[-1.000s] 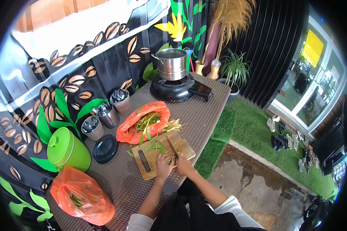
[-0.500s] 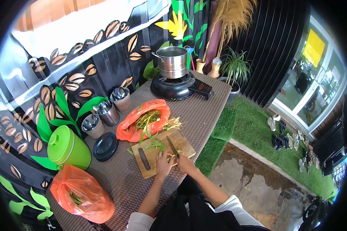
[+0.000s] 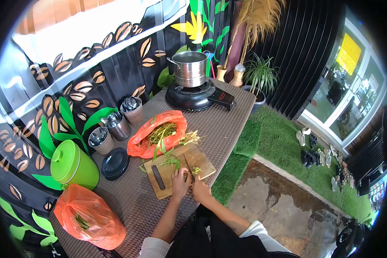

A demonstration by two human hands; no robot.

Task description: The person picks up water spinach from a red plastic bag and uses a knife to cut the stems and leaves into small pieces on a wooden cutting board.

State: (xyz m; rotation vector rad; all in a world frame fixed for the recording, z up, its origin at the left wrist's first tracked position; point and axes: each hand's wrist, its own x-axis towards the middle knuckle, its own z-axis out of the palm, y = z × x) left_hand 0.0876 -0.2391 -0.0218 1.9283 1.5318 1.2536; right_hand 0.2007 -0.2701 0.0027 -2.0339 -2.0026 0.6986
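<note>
A wooden cutting board (image 3: 204, 164) lies at the table's near edge, with both my hands over it. My right hand (image 3: 201, 190) is closed round the handle of a knife (image 3: 188, 164), whose dark blade points away from me. Just left of the blade, my left hand (image 3: 181, 182) has its fingers curled down on green stems, mostly hidden under them. Small chopped pieces (image 3: 196, 170) lie right of the blade. Loose green leaves (image 3: 169, 160) are spread farther up the board. Behind it, an open orange plastic bag (image 3: 137, 147) holds a heap of leafy stems (image 3: 162, 131).
A metal pot (image 3: 191, 71) stands on a portable gas stove (image 3: 185, 98) at the far end. Cutlery holders (image 3: 133, 115), dark stacked lids or plates (image 3: 115, 164), a green lidded bucket (image 3: 75, 165) and a second orange bag (image 3: 92, 219) line the left side.
My right hand has shifted slightly left and toward me with the knife. The chopped pieces right of the blade show more plainly. My left hand stays in nearly the same place.
</note>
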